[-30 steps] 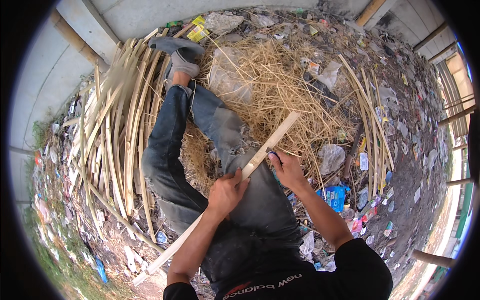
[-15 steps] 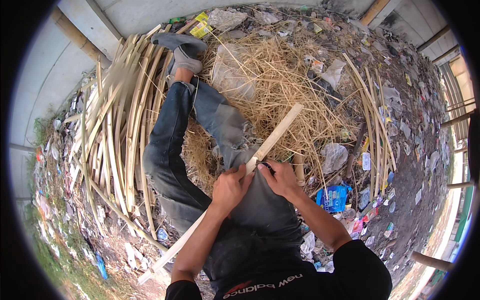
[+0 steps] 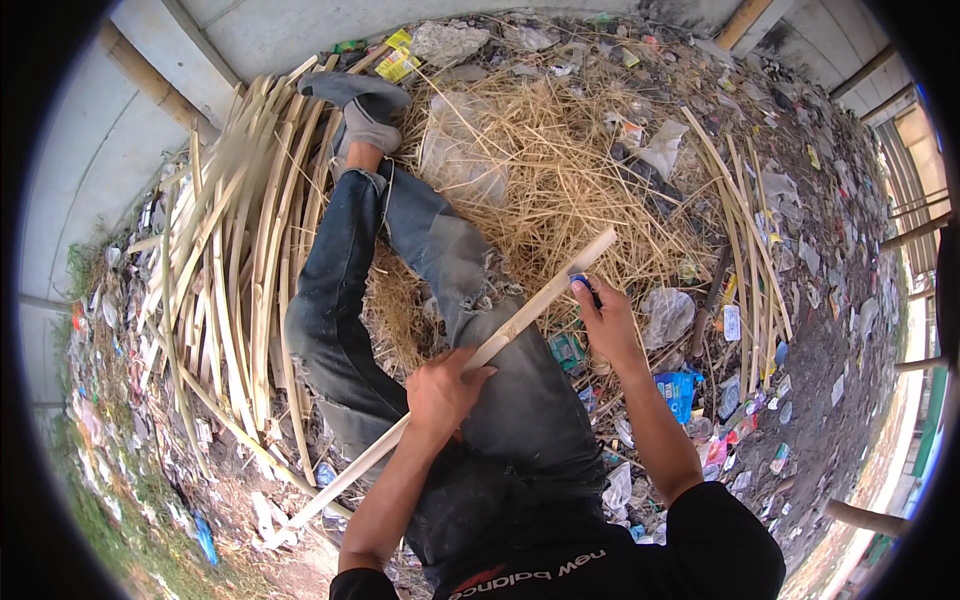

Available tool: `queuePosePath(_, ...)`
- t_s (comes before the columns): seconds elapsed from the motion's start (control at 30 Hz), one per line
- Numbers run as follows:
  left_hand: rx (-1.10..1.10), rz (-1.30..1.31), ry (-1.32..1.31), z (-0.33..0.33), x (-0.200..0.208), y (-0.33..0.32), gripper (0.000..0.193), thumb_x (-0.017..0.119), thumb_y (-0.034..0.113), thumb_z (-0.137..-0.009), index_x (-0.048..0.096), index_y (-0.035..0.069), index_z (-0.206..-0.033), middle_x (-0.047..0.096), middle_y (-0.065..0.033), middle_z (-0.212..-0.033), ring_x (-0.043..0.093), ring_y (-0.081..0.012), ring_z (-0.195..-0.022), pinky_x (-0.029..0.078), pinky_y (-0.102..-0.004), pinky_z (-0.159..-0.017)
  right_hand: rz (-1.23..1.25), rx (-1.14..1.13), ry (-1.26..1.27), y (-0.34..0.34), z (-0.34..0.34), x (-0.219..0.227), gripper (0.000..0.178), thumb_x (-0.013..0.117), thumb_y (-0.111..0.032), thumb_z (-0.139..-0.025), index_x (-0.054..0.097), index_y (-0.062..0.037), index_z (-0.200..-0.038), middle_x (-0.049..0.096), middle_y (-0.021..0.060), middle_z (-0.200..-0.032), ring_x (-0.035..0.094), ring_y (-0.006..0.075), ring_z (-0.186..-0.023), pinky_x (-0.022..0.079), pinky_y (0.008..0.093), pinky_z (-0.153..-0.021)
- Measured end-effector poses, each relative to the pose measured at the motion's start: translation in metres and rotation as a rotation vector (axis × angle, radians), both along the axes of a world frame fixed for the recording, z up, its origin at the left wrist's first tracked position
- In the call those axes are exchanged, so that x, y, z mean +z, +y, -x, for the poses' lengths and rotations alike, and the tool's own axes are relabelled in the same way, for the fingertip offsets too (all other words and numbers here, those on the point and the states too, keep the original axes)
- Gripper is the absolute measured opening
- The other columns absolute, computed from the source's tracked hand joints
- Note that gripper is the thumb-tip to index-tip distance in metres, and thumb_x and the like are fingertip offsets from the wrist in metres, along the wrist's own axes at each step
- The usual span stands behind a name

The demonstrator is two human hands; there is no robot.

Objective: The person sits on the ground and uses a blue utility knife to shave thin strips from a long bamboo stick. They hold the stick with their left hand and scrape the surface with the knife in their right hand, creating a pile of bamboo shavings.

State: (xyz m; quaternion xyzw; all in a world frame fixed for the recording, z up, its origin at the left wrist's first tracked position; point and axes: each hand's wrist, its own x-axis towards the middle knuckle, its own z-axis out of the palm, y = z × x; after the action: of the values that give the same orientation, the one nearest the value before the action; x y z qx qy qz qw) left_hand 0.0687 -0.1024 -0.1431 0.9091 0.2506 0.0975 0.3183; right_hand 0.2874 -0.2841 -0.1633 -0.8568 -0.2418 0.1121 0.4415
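Observation:
A long pale bamboo strip [image 3: 515,325] slants across my thigh, from the lower left up to the straw. My left hand [image 3: 442,396] is closed around its middle, thumb along the top. Near the strip's far end, my right hand [image 3: 612,328] is closed on a small knife-like tool [image 3: 580,279] with a blue part. The tool meets the strip's edge; most of it is hidden in my fingers, so its exact kind is unclear.
A heap of long bamboo strips [image 3: 235,270] lies to my left. Beyond my knees is a pile of straw-like shavings [image 3: 570,160]. A few more strips [image 3: 745,240] lie at the right among scattered litter. A pale wall [image 3: 80,190] stands at the far left.
My right hand has slid up and right along the strip with the tool, toward its far end. My left hand has shifted slightly down and left, away from the right.

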Motion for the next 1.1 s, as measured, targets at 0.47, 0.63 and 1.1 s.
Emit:
queuePosePath(0.47, -0.099, -0.003, 0.261, 0.004, 0.007, 0.004, 0.032, 0.062, 0.032, -0.105, 0.059, 0.004, -0.090, 0.068, -0.0216, -0.072, 0.069, -0.0464, -0.072, 0.054, -0.0561, -0.066, -0.060, 0.068, 0.220, 0.001, 0.015, -0.019, 0.042, 0.053, -0.037, -0.112, 0.067, 0.0031, -0.110, 0.059, 0.0104, -0.072, 0.057, 0.0177, -0.062, 0.047, 0.0359, -0.061)
queuePosePath(0.63, -0.131, 0.045, 0.280, 0.000, 0.002, 0.007, 0.038, 0.059, 0.037, -0.105, 0.064, 0.002, -0.091, 0.068, -0.0261, -0.071, 0.069, -0.0491, -0.072, 0.055, -0.0575, -0.069, 0.134, 0.352, -0.030, 0.015, 0.050, -0.008, 0.037, 0.056, -0.034, -0.110, 0.062, 0.0014, -0.116, 0.066, 0.0273, -0.085, 0.067, 0.0458, -0.077, 0.052, 0.0478, -0.068)
queuePosePath(1.1, -0.174, 0.216, 0.283, 0.013, -0.005, 0.015, 0.043, 0.063, 0.039, -0.103, 0.064, 0.000, -0.086, 0.067, -0.0254, -0.073, 0.067, -0.0500, -0.076, 0.052, -0.0575, -0.070, 0.303, 0.356, -0.099, 0.024, 0.081, -0.008, 0.049, 0.058, -0.043, -0.107, 0.064, 0.0003, -0.084, 0.066, 0.0250, -0.068, 0.066, 0.0471, -0.067, 0.051, 0.0557, -0.064)
